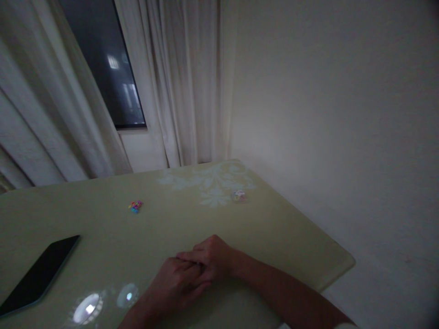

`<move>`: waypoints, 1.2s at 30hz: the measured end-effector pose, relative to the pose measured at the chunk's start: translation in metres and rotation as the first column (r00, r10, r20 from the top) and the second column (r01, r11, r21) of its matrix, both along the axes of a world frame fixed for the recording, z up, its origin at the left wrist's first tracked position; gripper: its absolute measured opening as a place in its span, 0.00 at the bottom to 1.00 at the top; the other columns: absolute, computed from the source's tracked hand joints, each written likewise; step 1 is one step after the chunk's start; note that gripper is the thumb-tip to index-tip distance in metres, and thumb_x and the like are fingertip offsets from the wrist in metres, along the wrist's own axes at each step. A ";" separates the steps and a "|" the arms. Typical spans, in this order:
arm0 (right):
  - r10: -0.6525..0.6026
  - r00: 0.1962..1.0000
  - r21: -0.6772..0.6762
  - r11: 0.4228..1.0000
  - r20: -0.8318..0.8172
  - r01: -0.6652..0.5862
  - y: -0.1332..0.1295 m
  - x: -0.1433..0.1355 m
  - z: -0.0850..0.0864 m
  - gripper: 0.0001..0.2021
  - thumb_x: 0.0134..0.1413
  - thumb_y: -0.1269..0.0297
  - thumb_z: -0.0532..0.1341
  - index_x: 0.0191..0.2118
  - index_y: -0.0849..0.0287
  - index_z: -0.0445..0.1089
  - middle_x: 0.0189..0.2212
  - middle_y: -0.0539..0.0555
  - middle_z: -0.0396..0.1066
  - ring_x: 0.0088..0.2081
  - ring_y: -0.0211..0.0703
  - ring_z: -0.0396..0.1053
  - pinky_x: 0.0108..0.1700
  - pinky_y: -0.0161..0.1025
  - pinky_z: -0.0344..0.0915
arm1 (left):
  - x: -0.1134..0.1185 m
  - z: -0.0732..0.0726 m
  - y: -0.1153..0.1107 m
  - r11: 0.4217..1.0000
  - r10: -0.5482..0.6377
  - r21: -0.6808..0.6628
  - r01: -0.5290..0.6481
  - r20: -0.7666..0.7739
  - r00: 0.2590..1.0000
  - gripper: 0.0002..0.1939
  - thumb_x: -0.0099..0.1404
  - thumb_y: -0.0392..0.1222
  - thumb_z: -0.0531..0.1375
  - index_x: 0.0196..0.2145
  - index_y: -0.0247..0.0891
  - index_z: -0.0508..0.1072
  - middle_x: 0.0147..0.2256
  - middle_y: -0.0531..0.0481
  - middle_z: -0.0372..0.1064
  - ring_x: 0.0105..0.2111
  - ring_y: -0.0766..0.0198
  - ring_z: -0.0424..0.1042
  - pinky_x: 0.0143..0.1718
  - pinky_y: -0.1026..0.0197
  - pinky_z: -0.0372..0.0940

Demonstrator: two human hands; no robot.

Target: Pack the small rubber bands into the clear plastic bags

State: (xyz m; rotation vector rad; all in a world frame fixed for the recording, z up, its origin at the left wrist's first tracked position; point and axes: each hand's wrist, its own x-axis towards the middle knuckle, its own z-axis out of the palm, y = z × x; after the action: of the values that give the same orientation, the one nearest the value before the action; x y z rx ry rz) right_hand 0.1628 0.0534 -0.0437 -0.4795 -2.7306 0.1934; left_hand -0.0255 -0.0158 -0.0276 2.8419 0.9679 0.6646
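My left hand (pixel 178 281) and my right hand (pixel 215 257) meet over the near middle of the table, their fingers closed against each other. The fingers overlap, so whatever may be between them is hidden. Farther off, ahead and to the left, lies a little heap of small multicoloured pieces (pixel 136 206), apart from both hands. A small see-through packet or box (pixel 239 196) with pale and pinkish contents sits ahead and to the right, also untouched. Both are too small to make out in detail.
A flat black slab like a tablet (pixel 43 273) lies at the left of the glossy yellowish table (pixel 274 228), which has a pale floral pattern. Ceiling lights reflect in the near surface. A wall (pixel 325 128) borders the right edge; curtains (pixel 192 82) and a dark window (pixel 106 64) stand behind.
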 end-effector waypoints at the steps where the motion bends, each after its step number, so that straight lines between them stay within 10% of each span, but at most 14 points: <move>1: -0.004 1.000 0.013 1.000 0.008 0.004 0.000 0.000 0.001 0.33 0.62 0.41 0.62 0.66 0.57 0.68 0.38 0.55 0.83 0.34 0.45 0.79 0.31 0.36 0.66 | -0.001 -0.001 0.000 1.000 0.007 0.000 -0.007 0.019 1.000 0.06 0.69 0.42 0.61 0.33 0.41 0.74 0.28 0.49 0.79 0.27 0.58 0.79 0.29 0.60 0.71; 15: -0.211 0.976 -0.128 0.971 -0.050 0.204 -0.005 -0.001 0.016 0.15 0.73 0.58 0.55 0.56 0.56 0.74 0.47 0.53 0.82 0.44 0.43 0.80 0.42 0.34 0.69 | -0.025 0.008 0.018 0.974 0.059 0.207 -0.097 0.181 0.982 0.10 0.73 0.37 0.57 0.47 0.42 0.77 0.42 0.46 0.83 0.38 0.59 0.82 0.39 0.62 0.75; 27: -0.272 0.962 -0.103 0.958 -0.015 0.269 0.003 0.001 0.008 0.15 0.74 0.57 0.55 0.44 0.57 0.77 0.36 0.52 0.82 0.35 0.41 0.78 0.34 0.35 0.62 | -0.038 -0.001 0.026 0.984 0.161 0.033 -0.176 0.267 0.950 0.11 0.76 0.42 0.57 0.43 0.42 0.80 0.36 0.49 0.81 0.33 0.62 0.80 0.37 0.65 0.72; 36: -0.196 0.979 -0.129 0.974 -0.050 0.188 0.002 0.006 0.012 0.16 0.73 0.57 0.57 0.35 0.59 0.75 0.30 0.51 0.78 0.30 0.38 0.71 0.32 0.34 0.56 | -0.027 0.005 0.019 0.925 0.271 -0.355 -0.136 0.365 0.891 0.13 0.74 0.46 0.58 0.40 0.42 0.82 0.31 0.50 0.79 0.29 0.63 0.76 0.33 0.65 0.68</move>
State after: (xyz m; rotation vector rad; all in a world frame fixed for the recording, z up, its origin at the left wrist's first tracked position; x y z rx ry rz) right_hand 0.1690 0.0558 -0.0317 -0.7557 -2.6017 0.3222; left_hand -0.0528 0.0035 -0.0222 2.2130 1.1806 0.9713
